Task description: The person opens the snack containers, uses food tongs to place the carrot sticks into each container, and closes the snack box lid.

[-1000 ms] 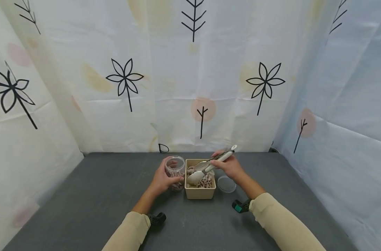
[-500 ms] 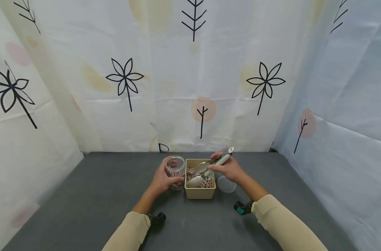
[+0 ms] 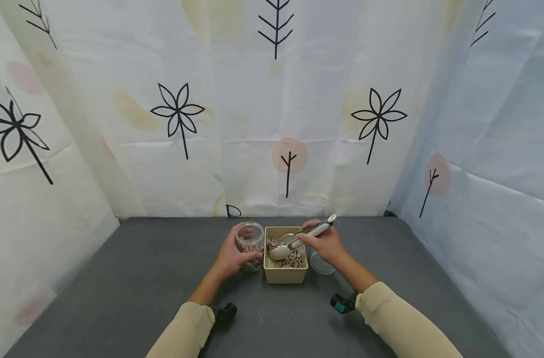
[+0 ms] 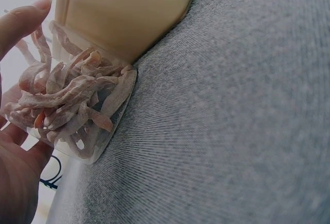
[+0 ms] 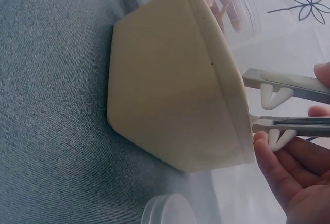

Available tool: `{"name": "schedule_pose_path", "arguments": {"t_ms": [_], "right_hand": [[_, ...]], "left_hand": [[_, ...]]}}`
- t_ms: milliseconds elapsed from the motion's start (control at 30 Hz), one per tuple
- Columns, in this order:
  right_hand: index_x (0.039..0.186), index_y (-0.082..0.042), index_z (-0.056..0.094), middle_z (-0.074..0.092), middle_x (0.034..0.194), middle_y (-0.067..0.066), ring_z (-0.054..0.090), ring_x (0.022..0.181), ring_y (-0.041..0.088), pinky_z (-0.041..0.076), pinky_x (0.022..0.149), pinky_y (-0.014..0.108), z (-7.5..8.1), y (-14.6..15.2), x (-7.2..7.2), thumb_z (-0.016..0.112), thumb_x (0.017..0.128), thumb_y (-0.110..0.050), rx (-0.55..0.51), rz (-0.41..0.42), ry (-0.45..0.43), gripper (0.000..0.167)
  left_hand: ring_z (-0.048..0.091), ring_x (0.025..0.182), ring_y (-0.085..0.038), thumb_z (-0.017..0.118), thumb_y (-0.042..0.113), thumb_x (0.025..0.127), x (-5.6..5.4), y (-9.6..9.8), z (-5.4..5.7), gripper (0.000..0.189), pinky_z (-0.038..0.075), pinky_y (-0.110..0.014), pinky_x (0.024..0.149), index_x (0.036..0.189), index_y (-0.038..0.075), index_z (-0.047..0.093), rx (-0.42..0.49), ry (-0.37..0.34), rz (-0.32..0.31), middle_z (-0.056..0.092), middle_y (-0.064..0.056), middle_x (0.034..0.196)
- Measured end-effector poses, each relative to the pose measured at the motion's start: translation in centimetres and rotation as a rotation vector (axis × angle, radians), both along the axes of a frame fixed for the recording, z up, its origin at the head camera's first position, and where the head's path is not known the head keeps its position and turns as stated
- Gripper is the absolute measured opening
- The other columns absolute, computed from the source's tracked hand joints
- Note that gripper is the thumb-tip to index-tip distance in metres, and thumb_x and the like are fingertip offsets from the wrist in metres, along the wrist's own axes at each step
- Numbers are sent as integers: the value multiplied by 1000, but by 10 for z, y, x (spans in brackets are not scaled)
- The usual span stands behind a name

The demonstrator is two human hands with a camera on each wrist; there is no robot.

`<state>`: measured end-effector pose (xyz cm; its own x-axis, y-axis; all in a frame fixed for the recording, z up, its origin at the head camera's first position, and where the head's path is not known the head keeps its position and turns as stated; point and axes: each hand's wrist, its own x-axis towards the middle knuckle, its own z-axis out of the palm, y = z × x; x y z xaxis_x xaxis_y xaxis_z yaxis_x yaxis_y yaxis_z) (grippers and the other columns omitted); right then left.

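Observation:
My left hand [image 3: 229, 257] grips a clear plastic jar [image 3: 250, 242] standing at the left side of a beige box [image 3: 285, 276]. Pale brownish strips [image 4: 77, 92] lie in the jar's lower part, seen through its wall in the left wrist view. Over the box, my right hand [image 3: 327, 245] holds kitchen tongs [image 3: 317, 229] with white-edged handles. Their spoon-shaped heads reach down into the box, spread apart, among more strips [image 3: 294, 259]. In the right wrist view, the box wall [image 5: 165, 74] hides the heads, and I cannot tell whether they pinch any strip.
A clear round lid [image 3: 322, 266] lies on the dark grey tabletop [image 3: 142, 283], just right of the box and partly behind my right hand. White patterned curtains [image 3: 236, 99] surround the table's back and sides.
The tongs dip and tilt slightly in my right hand, their handle end lower than a second ago; their near head rises a little since half a second ago. Left hand and jar stay put.

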<state>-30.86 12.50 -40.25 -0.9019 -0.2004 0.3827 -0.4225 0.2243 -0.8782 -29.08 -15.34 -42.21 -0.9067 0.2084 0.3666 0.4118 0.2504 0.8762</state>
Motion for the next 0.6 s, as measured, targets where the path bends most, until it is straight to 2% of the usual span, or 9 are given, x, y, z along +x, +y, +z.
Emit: {"name": "schedule_pose_path", "arguments": {"t_ms": [100, 200, 400, 600], "right_hand": [[104, 11, 63, 68, 91, 18, 68, 74, 21, 55, 68, 46, 0, 3, -1, 73, 87, -4, -58, -18, 11, 25], [101, 12, 64, 68, 86, 19, 67, 68, 22, 56, 63, 43, -1, 6, -3, 72, 87, -3, -102, -42, 23, 21], [101, 9, 66, 68, 85, 15, 67, 68, 20, 56, 61, 34, 3, 8, -4, 71, 89, -6, -65, -51, 25, 21], [99, 8, 67, 68, 84, 17, 67, 66, 27, 56, 62, 40, 11, 12, -3, 72, 88, -6, -85, -65, 33, 19]], "left_hand": [[44, 128, -43, 82, -2, 75, -1, 0, 1, 88, 42, -52, 95, 145, -7, 29, -4, 5, -4, 47, -29, 136], [43, 128, -43, 83, 0, 75, 0, -1, 0, 89, 42, -53, 95, 146, -6, 29, -3, 1, -9, 47, -30, 137], [44, 127, -43, 83, 1, 75, -1, 0, -1, 89, 43, -53, 94, 146, -5, 29, -2, 10, -4, 47, -29, 136], [44, 127, -44, 82, 0, 76, -1, 0, -2, 89, 43, -55, 92, 146, -6, 28, -16, 13, 2, 47, -30, 137]]}}
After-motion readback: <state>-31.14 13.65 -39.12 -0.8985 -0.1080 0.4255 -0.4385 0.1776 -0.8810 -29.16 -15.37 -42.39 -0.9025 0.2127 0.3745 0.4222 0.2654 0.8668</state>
